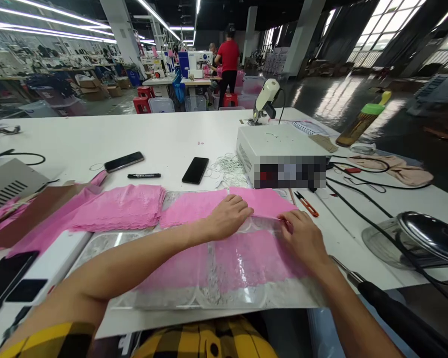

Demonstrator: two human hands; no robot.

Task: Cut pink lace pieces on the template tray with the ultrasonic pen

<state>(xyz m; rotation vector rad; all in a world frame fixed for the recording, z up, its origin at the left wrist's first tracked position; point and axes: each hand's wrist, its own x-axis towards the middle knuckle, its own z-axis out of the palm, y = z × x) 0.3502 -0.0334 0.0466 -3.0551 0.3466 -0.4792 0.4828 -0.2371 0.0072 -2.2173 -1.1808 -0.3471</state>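
Both hands, the left hand (227, 215) and right hand (302, 237), are pressing flat with fingers spread on a pink lace strip (246, 258) under clear film (209, 293), while a stack of pink lace pieces (121, 206) is waiting beside it.

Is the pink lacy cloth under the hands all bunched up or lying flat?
Lying flat. The pink lace piece is spread smooth on the shiny sheet, with the left hand and right hand resting on it.
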